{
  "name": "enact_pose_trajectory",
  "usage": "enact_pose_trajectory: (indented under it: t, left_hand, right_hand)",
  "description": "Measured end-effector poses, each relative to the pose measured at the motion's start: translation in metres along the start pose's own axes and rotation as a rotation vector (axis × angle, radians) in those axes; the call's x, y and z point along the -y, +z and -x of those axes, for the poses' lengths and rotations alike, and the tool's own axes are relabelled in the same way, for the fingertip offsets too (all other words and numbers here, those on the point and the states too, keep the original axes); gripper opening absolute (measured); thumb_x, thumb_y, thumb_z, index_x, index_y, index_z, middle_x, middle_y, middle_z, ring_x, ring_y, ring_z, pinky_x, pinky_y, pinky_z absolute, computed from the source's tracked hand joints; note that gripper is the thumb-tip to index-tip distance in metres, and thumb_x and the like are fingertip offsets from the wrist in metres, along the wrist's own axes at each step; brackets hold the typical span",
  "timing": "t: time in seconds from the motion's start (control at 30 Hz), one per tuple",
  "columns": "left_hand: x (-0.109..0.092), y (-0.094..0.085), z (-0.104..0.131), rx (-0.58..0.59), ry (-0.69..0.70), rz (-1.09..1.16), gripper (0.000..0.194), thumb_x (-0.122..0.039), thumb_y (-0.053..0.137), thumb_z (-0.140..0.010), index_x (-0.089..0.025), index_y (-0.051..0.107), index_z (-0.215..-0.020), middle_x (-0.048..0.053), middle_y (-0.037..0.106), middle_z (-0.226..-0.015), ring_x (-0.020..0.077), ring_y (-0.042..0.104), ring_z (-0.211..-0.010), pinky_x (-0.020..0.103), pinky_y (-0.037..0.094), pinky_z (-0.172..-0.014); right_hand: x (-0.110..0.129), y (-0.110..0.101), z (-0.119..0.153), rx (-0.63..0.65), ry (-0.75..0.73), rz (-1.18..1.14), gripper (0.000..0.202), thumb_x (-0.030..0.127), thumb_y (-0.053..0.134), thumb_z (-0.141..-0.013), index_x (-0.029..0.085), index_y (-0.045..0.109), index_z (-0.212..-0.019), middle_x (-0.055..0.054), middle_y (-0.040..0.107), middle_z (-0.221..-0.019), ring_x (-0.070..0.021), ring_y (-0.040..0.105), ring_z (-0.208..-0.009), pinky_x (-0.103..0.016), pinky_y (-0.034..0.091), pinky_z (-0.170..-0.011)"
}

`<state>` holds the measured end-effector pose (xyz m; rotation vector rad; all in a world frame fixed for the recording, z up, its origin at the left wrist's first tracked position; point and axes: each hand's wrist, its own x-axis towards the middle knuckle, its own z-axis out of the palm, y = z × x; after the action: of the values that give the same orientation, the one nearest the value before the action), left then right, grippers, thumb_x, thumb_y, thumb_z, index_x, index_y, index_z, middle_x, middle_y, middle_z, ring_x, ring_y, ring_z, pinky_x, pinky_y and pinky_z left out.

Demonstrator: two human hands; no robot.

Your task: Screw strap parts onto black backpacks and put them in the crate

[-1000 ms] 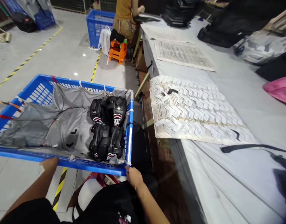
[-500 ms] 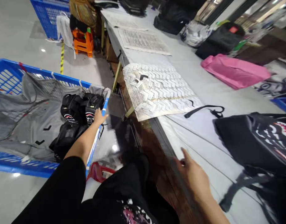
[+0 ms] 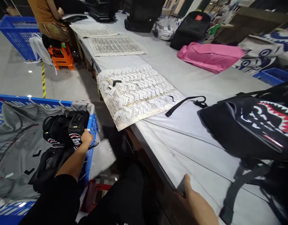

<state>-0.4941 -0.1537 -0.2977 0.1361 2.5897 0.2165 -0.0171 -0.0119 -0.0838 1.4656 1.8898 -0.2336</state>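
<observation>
My left hand point(image 3: 87, 137) is closed over the rim of the blue basket point(image 3: 93, 125), beside small black bags point(image 3: 75, 125) with a shark-mouth print and white lettering. At the near edge of the table point(image 3: 167, 140), my right hand point(image 3: 193, 198) rests with its thumb apart from the other fingers, which are partly hidden below the edge; nothing shows in it. To its right on the table lies a black bag point(image 3: 230, 125) with a red and white shark-mouth print and loose straps. A board with rows of white chevron pieces point(image 3: 139, 90) overhangs the table edge.
A pink bag point(image 3: 209, 56), a black backpack point(image 3: 192, 28) and printed sheets point(image 3: 115, 46) lie farther along the table. Another person point(image 3: 46, 18) is at the far left beside an orange stool point(image 3: 61, 57). A red stool point(image 3: 90, 195) stands below, between basket and table.
The view has shifted, showing more of the far end. My left hand has gone from spread fingers to closed on the basket rim. My right hand has lowered to the table edge.
</observation>
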Motion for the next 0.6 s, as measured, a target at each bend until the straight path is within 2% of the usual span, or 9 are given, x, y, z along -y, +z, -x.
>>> enact_pose_trajectory:
  t: [0.2, 0.4, 0.6]
  left_hand:
    - [-0.003, 0.042, 0.069, 0.065, 0.144, -0.016, 0.046, -0.045, 0.054, -0.098, -0.015, 0.054, -0.132, 0.01, 0.066, -0.118, 0.0219, 0.066, -0.104, 0.045, 0.054, -0.095]
    - [-0.006, 0.065, 0.123, 0.187, 0.29, 0.017, 0.054, -0.05, 0.051, -0.098, -0.015, 0.049, -0.138, 0.013, 0.065, -0.123, 0.0236, 0.065, -0.108, 0.047, 0.051, -0.098]
    - [0.02, 0.089, 0.189, 0.32, 0.462, 0.021, 0.062, -0.05, 0.049, -0.095, -0.013, 0.044, -0.143, 0.019, 0.061, -0.134, 0.0285, 0.062, -0.121, 0.037, 0.047, -0.102]
  right_hand:
    - [0.002, -0.003, 0.003, -0.03, -0.042, -0.008, 0.077, 0.042, 0.031, -0.097, 0.001, 0.001, -0.155, -0.02, 0.073, -0.098, -0.0357, 0.071, -0.095, -0.042, 0.05, -0.076]
    - [0.002, 0.0, 0.004, -0.089, -0.085, 0.001, 0.074, 0.04, 0.032, -0.096, -0.001, 0.007, -0.153, -0.022, 0.073, -0.101, -0.0369, 0.071, -0.097, -0.043, 0.05, -0.077]
    - [-0.001, 0.002, 0.002, -0.121, -0.109, 0.023, 0.072, 0.043, 0.032, -0.097, 0.0, 0.011, -0.151, -0.022, 0.072, -0.102, -0.0358, 0.071, -0.097, -0.041, 0.049, -0.076]
